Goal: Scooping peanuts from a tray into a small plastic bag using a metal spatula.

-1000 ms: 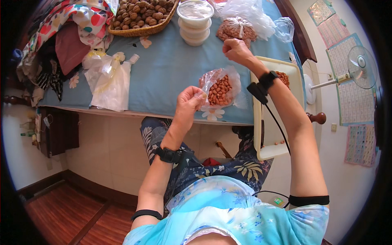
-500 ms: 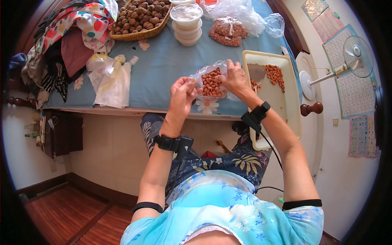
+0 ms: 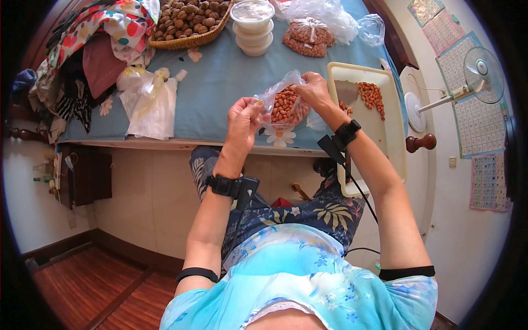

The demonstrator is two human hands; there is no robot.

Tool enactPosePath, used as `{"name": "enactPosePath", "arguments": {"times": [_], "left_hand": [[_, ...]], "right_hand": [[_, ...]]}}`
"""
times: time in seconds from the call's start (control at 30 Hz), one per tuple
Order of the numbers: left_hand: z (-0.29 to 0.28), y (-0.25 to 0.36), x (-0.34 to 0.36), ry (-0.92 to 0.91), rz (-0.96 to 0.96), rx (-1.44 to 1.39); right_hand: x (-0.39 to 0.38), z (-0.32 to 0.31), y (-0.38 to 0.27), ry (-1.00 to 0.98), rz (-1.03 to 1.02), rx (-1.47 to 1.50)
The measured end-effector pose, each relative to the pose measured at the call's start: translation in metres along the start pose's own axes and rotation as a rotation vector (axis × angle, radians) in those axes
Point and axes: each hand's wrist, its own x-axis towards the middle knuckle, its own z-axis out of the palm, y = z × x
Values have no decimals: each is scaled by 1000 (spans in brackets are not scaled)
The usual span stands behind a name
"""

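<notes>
Cloth (image 3: 209, 93) blue, floral under nut bag (image 3: 284, 104); fan (image 3: 483, 71) near wall (image 3: 440, 236).

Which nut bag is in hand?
The clear bag near the blue cloth's front edge, gripped by the left hand and right hand; the knotted bag beside the stacked tubs is untouched.

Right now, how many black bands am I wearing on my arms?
4: left wrist band, below the left hand; right wrist band, below the right hand; left upper-arm band; right upper-arm band, by the right sleeve. Any under sleeves would be hidden.
</notes>
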Motion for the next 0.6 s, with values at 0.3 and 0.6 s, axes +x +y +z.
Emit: {"name": "enactPosePath", "arguments": {"times": [0.3,0.6], "left_hand": [[-5,-1,1,41,-23,12],[-15,-7,-9,65,-110,338]], "right_hand": [[-30,7,18,24,-51,262],[-6,12,26,103,70,362]]}}
